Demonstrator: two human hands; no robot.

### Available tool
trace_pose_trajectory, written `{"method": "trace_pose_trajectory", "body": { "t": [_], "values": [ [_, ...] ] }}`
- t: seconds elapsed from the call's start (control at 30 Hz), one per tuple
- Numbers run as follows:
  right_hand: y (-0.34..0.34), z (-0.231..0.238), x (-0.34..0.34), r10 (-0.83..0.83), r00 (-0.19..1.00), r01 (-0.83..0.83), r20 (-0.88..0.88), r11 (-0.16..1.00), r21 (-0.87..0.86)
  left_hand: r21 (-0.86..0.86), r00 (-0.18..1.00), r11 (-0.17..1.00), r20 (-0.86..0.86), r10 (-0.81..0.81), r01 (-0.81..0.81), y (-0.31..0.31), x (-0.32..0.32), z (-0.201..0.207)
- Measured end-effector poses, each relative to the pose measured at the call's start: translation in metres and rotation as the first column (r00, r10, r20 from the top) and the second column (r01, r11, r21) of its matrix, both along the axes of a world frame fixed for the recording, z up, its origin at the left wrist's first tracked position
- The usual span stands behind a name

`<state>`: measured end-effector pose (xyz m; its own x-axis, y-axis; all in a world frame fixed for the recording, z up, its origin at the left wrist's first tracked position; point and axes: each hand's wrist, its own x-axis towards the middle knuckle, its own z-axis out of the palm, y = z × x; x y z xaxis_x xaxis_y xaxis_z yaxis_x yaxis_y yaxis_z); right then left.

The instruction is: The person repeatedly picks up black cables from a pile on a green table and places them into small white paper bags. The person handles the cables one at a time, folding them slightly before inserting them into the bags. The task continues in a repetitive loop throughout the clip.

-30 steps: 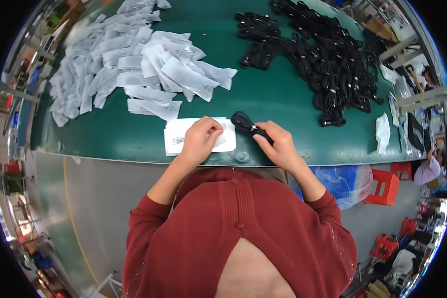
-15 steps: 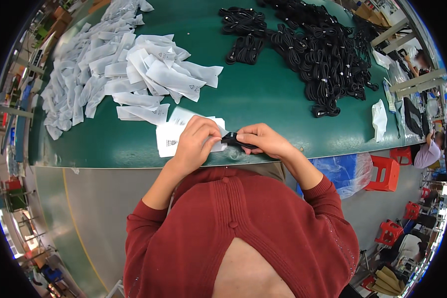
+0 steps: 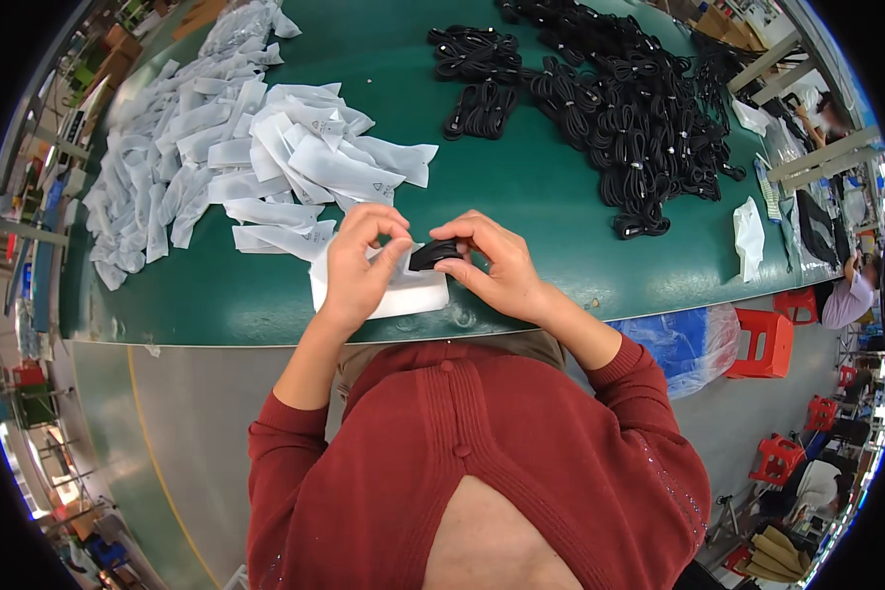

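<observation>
While black cable point(image 3: 433, 256) is being gripped by the right fingers point(image 3: 465, 227), a white pouch point(image 3: 401, 277) is being pinched by the left fingers point(image 3: 388, 226).

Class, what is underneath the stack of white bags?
Green tabletop shows around the white stack and seems to support it; the surface directly beneath is covered, so cannot be seen.

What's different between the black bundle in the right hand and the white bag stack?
The black bundle is small and chunky; the white bag stack is broader and flatter. The right hand pinches the bundle, while the stack lies on the green table. Both are near the left hand.
</observation>
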<state>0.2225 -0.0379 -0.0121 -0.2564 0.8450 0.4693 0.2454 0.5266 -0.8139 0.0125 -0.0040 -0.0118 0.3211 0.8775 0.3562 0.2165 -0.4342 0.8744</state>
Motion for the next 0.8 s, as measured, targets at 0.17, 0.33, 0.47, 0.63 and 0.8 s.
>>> {"method": "trace_pose_trajectory", "body": {
  "t": [0.17,0.33,0.47,0.63,0.8],
  "values": [
    [0.018,-0.015,-0.015,-0.052,0.953,0.016,-0.298,0.992,-0.122,-0.110,0.990,0.992,0.135,-0.045,0.060,0.015,-0.009,0.005],
    [0.037,0.007,-0.022,0.099,0.984,-0.094,-0.149,0.995,0.040,-0.203,0.915,0.976,0.404,0.007,0.083,0.030,-0.023,0.005],
    [0.101,-0.001,0.013,-0.392,0.908,0.373,0.145,0.917,0.141,-0.334,0.777,0.936,0.616,0.131,0.107,0.078,-0.078,0.014],
    [0.152,-0.055,0.077,-0.631,0.514,0.571,0.581,0.757,0.318,0.289,0.812,0.761,0.277,0.514,-0.580,0.090,-0.074,0.041],
    [0.124,-0.058,0.084,-0.558,0.514,0.579,0.652,0.786,0.217,0.189,0.991,0.977,-0.066,0.115,-0.101,0.014,-0.029,0.008]
  ]
}}
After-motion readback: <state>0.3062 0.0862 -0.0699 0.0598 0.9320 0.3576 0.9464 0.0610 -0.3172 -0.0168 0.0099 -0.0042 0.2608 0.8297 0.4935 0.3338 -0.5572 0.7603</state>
